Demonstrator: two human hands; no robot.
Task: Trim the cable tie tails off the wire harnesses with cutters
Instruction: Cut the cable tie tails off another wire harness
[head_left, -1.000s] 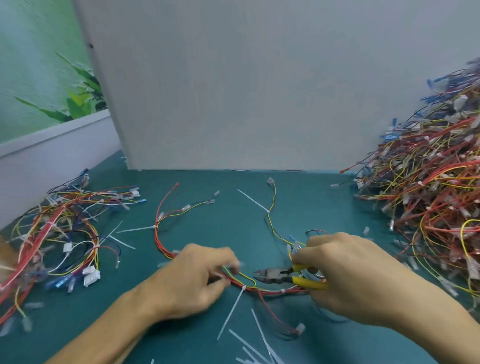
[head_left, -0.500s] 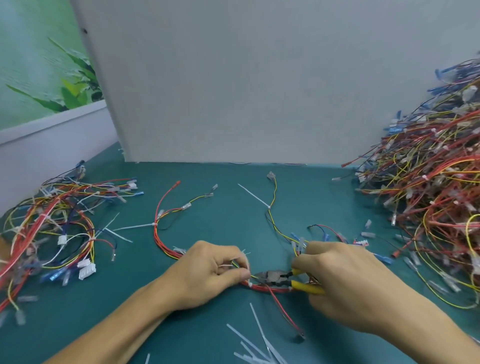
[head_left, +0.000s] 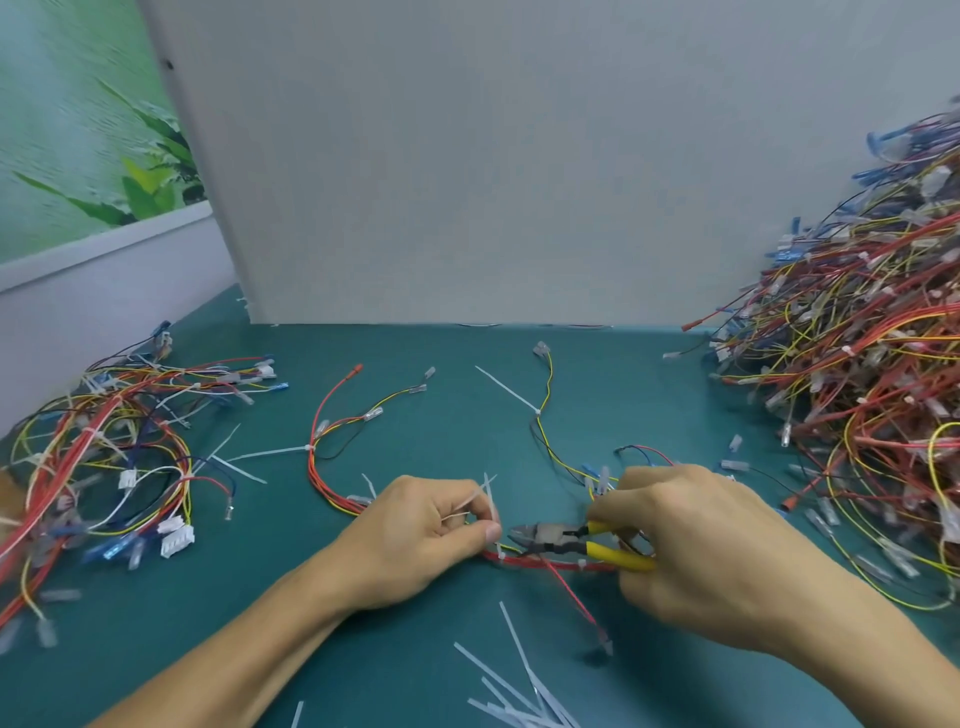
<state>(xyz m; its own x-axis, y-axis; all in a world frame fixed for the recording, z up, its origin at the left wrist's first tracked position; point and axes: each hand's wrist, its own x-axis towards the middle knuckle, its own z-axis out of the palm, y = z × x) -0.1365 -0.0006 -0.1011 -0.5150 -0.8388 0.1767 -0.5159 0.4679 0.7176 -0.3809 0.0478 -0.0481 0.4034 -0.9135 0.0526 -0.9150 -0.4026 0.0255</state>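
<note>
Left pile (head_left: 104, 452): tangled wire harnesses at the far left of the teal table (head_left: 363, 649).
Left hand (head_left: 421, 535): fingers curled, pinching white cable tie tails (head_left: 480, 499).
Harness (head_left: 524, 561): red bundle lying on the table between the hands, near centre.
Cutters (head_left: 550, 535): nose points left, just beside the left thumb, over the bundle.
Right hand (head_left: 701, 540): wrapped round the cutters' yellow handles.
Right pile (head_left: 872, 395): large heap of harnesses.
</note>
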